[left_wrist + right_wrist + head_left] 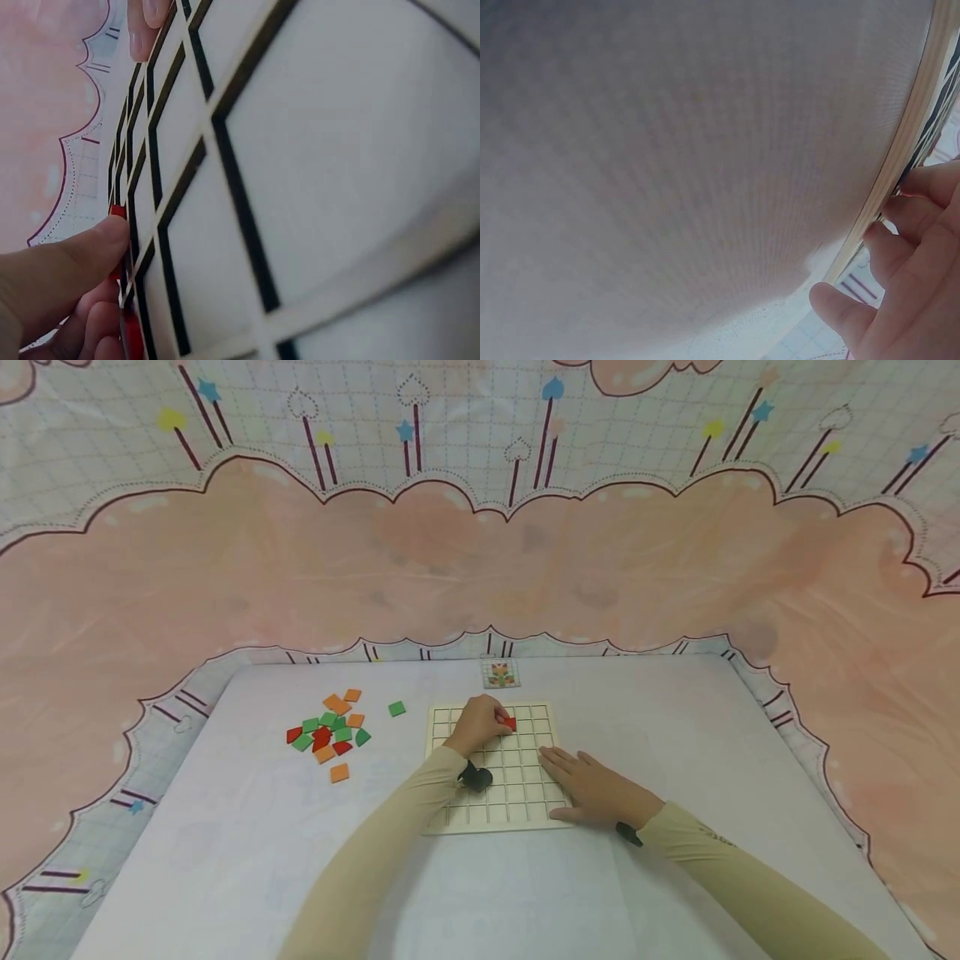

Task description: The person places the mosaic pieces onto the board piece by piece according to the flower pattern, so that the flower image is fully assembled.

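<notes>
A pale wooden board with a square grid (517, 793) lies on the table. My left hand (476, 727) reaches over its upper part and pinches a red tile (510, 724) at the grid. In the left wrist view, the thumb touches red (118, 211), and more red (133, 335) shows below by the fingers; whether this is one tile or two I cannot tell. My right hand (600, 789) rests on the board's right edge with fingers extended. The right wrist view has its fingers (889, 251) along the board's wooden side (900, 150).
Left of the board lies a loose group of orange (340, 772), green (342, 735) and red (342, 747) tiles. One green tile (397, 708) sits apart, nearer the board. Behind the board is a small card with a flower pattern (501, 673).
</notes>
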`<state>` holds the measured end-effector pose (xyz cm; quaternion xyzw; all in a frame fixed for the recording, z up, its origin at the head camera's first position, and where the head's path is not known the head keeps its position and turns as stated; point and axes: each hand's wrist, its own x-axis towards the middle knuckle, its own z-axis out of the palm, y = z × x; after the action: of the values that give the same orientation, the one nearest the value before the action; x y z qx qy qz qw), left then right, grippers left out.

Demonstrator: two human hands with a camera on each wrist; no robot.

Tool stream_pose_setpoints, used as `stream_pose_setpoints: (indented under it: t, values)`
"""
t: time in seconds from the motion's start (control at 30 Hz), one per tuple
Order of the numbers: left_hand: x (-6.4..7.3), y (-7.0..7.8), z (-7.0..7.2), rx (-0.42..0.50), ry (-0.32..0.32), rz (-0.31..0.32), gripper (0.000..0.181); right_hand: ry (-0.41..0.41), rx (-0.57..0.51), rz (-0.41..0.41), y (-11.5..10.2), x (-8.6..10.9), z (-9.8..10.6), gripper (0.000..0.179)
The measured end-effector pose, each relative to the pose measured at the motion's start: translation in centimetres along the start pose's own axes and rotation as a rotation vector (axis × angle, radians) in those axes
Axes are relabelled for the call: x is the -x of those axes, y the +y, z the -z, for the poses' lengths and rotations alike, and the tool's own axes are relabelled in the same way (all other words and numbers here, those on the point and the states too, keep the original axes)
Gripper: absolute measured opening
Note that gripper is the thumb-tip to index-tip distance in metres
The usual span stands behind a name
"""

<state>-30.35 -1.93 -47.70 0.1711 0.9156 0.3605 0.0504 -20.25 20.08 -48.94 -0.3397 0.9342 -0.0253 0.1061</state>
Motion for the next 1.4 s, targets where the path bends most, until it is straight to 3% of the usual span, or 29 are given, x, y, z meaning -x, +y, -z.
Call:
stream_pose_setpoints:
  t: [0.3,0.53,0.7,0.9,1.13,1.23,1.4]
  values:
    - [0.3,-0.2,0.4,-0.018,0.001,-0.022,0.016,-0.006,-0.003,-0.005,-0.2,0.1,0.3,0.087]
    - [0.5,-0.2,0.7,-0.005,-0.058,-0.013,0.011,-0.010,-0.015,-0.009,-0.2,0.1,0.4,0.087]
    - [0.7,-1.1,1.5,0.064,-0.077,-0.024,0.013,-0.017,-0.015,-0.017,-0.4,0.1,0.3,0.088]
    - [0.7,-3.1,3.9,0.133,-0.053,-0.042,0.020,-0.021,-0.039,-0.027,-0.7,0.2,0.5,0.087]
    - [2.2,-5.3,7.7,0.242,-0.001,0.011,0.026,-0.009,-0.032,-0.015,-0.6,0.4,0.4,0.087]
    - [3.2,-6.2,9.4,0.220,0.033,0.018,0.027,-0.009,-0.024,-0.010,-0.5,0.4,0.3,0.087]
    - [5.1,-7.6,12.1,0.186,0.077,0.081,0.029,-0.006,-0.022,-0.002,-0.4,0.5,0.2,0.088]
